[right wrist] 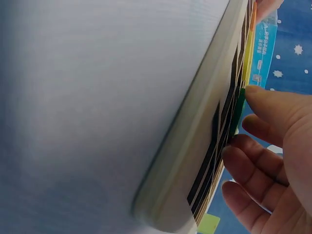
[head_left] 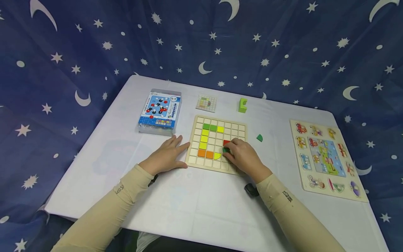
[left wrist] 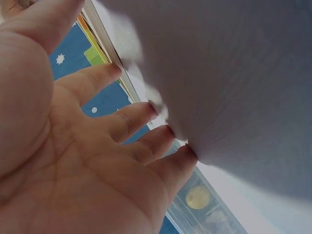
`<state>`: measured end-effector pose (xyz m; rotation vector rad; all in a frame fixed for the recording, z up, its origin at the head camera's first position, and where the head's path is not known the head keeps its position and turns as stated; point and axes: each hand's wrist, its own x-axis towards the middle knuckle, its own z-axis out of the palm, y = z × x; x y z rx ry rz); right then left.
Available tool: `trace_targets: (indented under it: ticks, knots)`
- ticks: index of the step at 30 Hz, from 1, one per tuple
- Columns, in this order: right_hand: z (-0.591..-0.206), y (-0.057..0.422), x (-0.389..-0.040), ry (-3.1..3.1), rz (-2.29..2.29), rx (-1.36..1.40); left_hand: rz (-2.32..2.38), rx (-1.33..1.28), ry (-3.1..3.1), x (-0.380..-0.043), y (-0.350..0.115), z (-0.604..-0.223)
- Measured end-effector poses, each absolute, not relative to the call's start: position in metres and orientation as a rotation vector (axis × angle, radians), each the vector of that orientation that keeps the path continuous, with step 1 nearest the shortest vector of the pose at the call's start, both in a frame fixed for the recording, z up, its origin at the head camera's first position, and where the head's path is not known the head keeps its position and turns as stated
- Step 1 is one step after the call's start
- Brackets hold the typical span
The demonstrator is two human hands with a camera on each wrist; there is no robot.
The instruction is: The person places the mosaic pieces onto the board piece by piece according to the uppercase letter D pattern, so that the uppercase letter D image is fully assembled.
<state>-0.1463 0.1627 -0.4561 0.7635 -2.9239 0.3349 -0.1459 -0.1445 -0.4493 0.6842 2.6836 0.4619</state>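
Note:
A wooden grid board (head_left: 196,161) lies on the table, with green, yellow, orange and red flat tiles in some of its squares. At its right part, my right hand (head_left: 246,156) pinches a dark green piece (right wrist: 237,111) between thumb and fingertips, low against the board's surface. The red tile (head_left: 226,142) shows just beyond those fingers. My left hand (head_left: 167,156) lies with spread fingers along the left edge of the board, its index fingertip at that edge. Right of the board lies a loose green quarter-round piece (head_left: 259,138). Behind it stands a small pattern card (head_left: 206,103).
A clear plastic box with a molecule-model label (head_left: 160,108) stands left of the card. Bright green notched blocks (head_left: 242,105) stand behind the board. A wooden picture puzzle (head_left: 329,159) lies at the right side of the white-covered table (head_left: 201,206).

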Motion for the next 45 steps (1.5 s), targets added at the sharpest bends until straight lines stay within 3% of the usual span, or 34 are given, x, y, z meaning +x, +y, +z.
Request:
trace_targets:
  ticks: [37,45]
  knots:
    - [-0.456,0.167,-0.151,-2.911,0.367,0.767,0.466,0.684,2.687,-0.147,-0.145,-0.450]
    - [-0.450,0.199,-0.163,-2.928,0.335,0.497,0.468,0.685,2.684,-0.147,-0.145,-0.452]
